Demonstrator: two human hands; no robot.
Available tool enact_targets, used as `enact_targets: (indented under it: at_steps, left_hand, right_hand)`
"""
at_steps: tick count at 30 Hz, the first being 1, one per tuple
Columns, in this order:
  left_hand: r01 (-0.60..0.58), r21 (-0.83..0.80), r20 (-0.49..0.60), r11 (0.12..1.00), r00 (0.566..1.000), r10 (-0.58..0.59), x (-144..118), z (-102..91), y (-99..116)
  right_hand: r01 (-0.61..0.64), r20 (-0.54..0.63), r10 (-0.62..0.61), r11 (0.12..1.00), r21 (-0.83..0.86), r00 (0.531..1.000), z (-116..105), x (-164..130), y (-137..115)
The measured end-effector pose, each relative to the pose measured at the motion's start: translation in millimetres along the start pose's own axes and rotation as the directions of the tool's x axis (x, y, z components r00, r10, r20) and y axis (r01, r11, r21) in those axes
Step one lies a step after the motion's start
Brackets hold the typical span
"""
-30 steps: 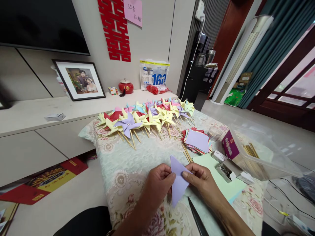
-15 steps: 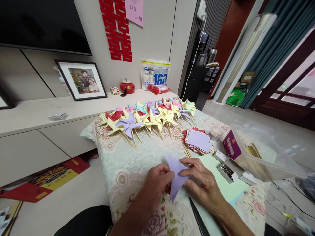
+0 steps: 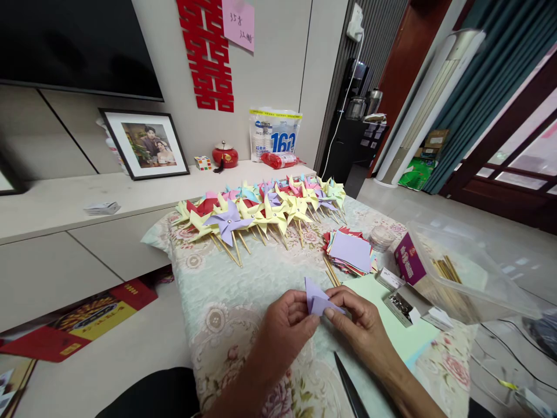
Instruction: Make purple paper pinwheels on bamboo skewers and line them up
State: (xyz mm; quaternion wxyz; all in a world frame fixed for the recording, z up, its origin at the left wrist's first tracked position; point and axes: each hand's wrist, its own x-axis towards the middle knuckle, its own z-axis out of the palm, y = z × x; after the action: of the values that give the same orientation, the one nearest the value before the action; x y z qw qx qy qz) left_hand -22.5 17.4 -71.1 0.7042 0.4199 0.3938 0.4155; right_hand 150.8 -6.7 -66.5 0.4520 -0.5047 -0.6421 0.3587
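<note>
A purple paper sheet (image 3: 319,304), partly folded over into pointed flaps, is pinched between both hands above the table. My left hand (image 3: 287,325) grips its left side, thumb in front. On its right side, my right hand (image 3: 357,320) closes thumb and fingers on the folded edge. Some of the paper is hidden behind the fingers. Below my right hand, a dark pointed blade (image 3: 349,384) lies on the cloth. Beyond the hands, finished paper pinwheels (image 3: 229,221) on sticks lie in rows.
A stack of coloured paper squares (image 3: 351,251) lies beyond my right hand, with loose sticks (image 3: 332,271) beside it. To the right are a small box of metal pins (image 3: 401,307), a clear plastic bin (image 3: 474,278) holding sticks, and pale green sheets (image 3: 413,339).
The purple paper has gone from an opened, upright shape to a more folded one with a flap turned over. My right fingers have closed in on it.
</note>
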Motion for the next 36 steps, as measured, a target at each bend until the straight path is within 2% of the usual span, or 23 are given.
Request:
enact_targets:
  at_steps: [4,9,13,15,18,22,27,31,36]
  left_hand:
    - [-0.038,0.051,-0.045,0.998,0.998,0.041,-3.2,3.5,2.8]
    - [0.0,0.081,-0.127,0.997,0.992,0.011,-1.8,2.5,1.9]
    - [0.016,0.105,-0.156,0.994,0.988,0.001,0.4,0.6,0.8]
    - [0.014,0.125,-0.164,0.992,0.986,0.007,0.7,0.3,0.6]
    - [0.007,0.15,-0.166,0.989,0.986,0.019,0.2,1.0,0.6]
    - [-0.001,0.151,-0.164,0.988,0.986,0.026,-1.6,4.0,0.3]
    - [-0.021,0.143,-0.111,0.99,0.993,0.037,-1.3,5.9,-2.7]
    - [0.031,0.132,-0.126,0.991,0.992,-0.014,0.9,5.3,-2.7]
    - [-0.034,0.146,-0.098,0.989,0.994,0.049,1.3,4.8,-0.2]
  right_hand:
    - [-0.016,-0.003,0.016,1.0,0.012,1.0,1.1,1.0,-2.3]
    - [-0.05,0.004,0.05,0.999,0.019,0.999,2.2,0.6,-0.4]
    - [-0.112,-0.031,0.118,0.983,0.145,0.993,3.2,-0.3,-0.2]
    - [-0.135,0.001,0.136,0.978,0.159,0.991,3.2,-0.1,-2.0]
    - [-0.171,0.074,0.168,0.985,0.037,0.983,3.0,0.6,-4.9]
    - [-0.192,0.067,0.197,0.979,-0.073,0.978,3.5,0.6,-2.9]
    - [-0.218,0.042,0.221,0.974,-0.056,0.974,3.3,0.0,2.3]
    - [-0.218,0.03,0.219,0.975,-0.037,0.975,2.4,0.1,1.4]
    - [-0.233,0.078,0.233,0.972,-0.008,0.969,1.1,0.5,-1.9]
